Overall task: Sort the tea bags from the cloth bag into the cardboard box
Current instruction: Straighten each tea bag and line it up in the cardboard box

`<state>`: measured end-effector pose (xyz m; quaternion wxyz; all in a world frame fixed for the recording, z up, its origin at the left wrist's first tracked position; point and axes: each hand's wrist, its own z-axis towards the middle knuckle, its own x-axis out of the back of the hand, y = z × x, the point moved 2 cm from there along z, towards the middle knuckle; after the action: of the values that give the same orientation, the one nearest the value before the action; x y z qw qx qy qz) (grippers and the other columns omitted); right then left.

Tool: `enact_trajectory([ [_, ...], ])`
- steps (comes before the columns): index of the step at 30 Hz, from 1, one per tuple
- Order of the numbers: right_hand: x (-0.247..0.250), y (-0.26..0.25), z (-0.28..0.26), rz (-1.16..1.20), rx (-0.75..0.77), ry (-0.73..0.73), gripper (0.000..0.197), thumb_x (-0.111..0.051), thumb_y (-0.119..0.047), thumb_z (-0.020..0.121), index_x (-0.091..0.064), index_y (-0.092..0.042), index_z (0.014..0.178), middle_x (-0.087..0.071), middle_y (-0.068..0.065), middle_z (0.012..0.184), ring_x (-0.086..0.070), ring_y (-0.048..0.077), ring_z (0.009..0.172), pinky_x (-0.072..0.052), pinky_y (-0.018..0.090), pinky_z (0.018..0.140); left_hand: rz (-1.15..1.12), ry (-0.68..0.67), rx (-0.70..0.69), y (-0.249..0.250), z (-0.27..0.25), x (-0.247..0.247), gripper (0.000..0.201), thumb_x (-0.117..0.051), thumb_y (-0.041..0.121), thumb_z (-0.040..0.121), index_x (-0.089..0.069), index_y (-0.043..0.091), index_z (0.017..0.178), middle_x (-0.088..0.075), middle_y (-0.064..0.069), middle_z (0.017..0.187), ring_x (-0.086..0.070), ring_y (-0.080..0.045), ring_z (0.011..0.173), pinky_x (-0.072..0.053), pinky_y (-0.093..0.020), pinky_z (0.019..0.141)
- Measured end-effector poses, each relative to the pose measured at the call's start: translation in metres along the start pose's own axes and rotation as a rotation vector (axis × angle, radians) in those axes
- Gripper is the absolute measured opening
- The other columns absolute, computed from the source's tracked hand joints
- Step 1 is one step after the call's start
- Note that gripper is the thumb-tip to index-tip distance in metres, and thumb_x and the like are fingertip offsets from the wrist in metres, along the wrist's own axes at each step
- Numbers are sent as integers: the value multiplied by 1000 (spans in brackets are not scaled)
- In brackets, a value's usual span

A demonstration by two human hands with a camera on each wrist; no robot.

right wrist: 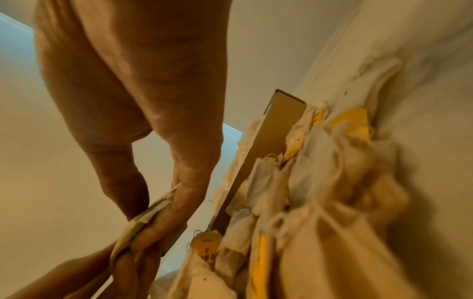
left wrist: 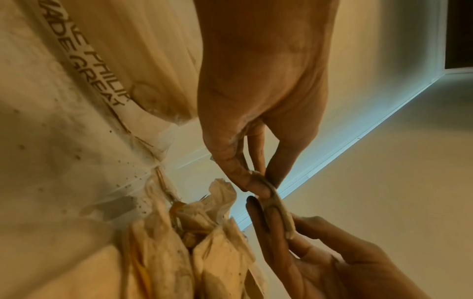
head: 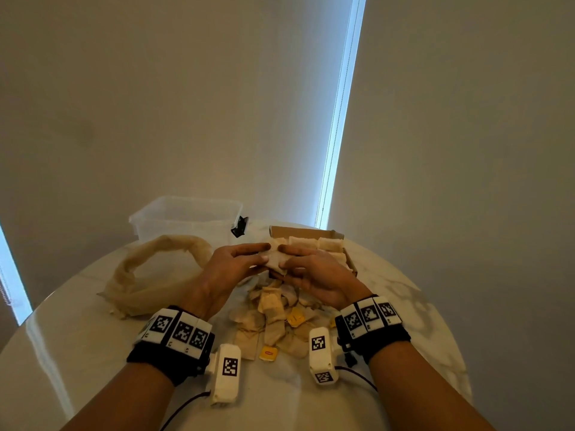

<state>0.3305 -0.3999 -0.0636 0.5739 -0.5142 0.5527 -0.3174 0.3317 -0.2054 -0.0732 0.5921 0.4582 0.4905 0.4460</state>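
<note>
Head view, both hands (head: pixel 273 269) pinching tea bag (head: pixel 275 259)

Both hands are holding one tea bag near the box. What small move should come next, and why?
Probably carry the tea bag a little forward and set it into the box. Both the left hand and the right hand pinch it just in front of the box, where other bags already stand in a row, and a pile on the table still waits.

Home: marble table (head: pixel 404 306), window blinds (head: pixel 435 119)
</note>
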Motion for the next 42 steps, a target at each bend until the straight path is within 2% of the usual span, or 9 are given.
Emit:
enact_trajectory([
  [2, 2, 0, -3, -8, -22, -3, 41, -64, 11, 97, -64, 0, 136, -67, 25, 135, -73, 38, 117, -61, 45, 101, 5, 4, 7, -2, 0, 0, 30, -74, -4, 91, -77, 5, 120, -79, -12, 113, -78, -25, 102, -64, -33, 90],
  [6, 6, -5, -8, -37, -15, 8, 37, -62, 10, 98, -67, 0, 133, -70, 24, 132, -75, 36, 112, -65, 42, 92, 6, -25, 15, -3, -1, -4, 30, -75, -3, 91, -78, 5, 119, -79, -10, 112, -78, -22, 101, -63, -31, 89],
  [10, 7, -11, -9, -117, -7, -2, 42, -61, 11, 97, -68, -5, 135, -66, 25, 136, -74, 37, 114, -61, 46, 101, -12, -55, 26, -4, -2, -6, 25, -70, -1, 96, -77, 5, 119, -80, -11, 110, -77, -24, 105, -62, -30, 91],
  [16, 2, -17, -4, -154, -58, -26, 43, -61, 11, 97, -66, -4, 137, -68, 25, 133, -73, 37, 116, -63, 46, 97, -36, -36, 11, -2, -2, -8, 28, -70, -3, 95, -76, 6, 121, -81, -6, 107, -78, -20, 100, -63, -26, 84],
  [23, 4, -39, 4, -233, -97, 15, 46, -64, 12, 94, -70, -8, 135, -60, 25, 140, -72, 38, 115, -60, 50, 101, -63, -24, -51, 2, -4, -7, 32, -70, -3, 95, -76, 11, 123, -81, -3, 110, -77, -21, 106, -62, -31, 94],
  [27, 20, -69, 12, -443, -6, 154, 44, -70, 8, 91, -75, -13, 129, -61, 15, 135, -66, 35, 118, -61, 50, 99, -87, -24, -58, 1, -6, -7, 29, -66, -2, 99, -75, 7, 124, -80, -3, 114, -77, -17, 105, -62, -27, 89],
  [31, 41, -91, 28, -651, 8, 271, 47, -69, 8, 90, -70, -9, 134, -62, 17, 131, -67, 34, 113, -63, 48, 97, -76, -13, -41, -2, -4, -6, 28, -62, 0, 102, -75, 8, 125, -81, -1, 111, -78, -15, 100, -63, -24, 82],
  [37, 47, -81, 50, -926, -147, 256, 44, -70, 1, 94, -68, -8, 136, -60, 10, 120, -66, 29, 108, -64, 42, 92, -77, 14, -34, -2, -5, -3, 28, -60, -1, 103, -75, 9, 124, -82, 1, 105, -79, -12, 95, -61, -21, 73],
  [42, 43, -84, 66, -924, -140, 235, 41, -68, 2, 94, -70, -8, 133, -62, 10, 124, -67, 31, 110, -65, 44, 92, -46, 15, -27, -1, -4, -2, 28, -59, 1, 104, -75, 10, 125, -81, 2, 108, -78, -13, 96, -61, -21, 72],
])
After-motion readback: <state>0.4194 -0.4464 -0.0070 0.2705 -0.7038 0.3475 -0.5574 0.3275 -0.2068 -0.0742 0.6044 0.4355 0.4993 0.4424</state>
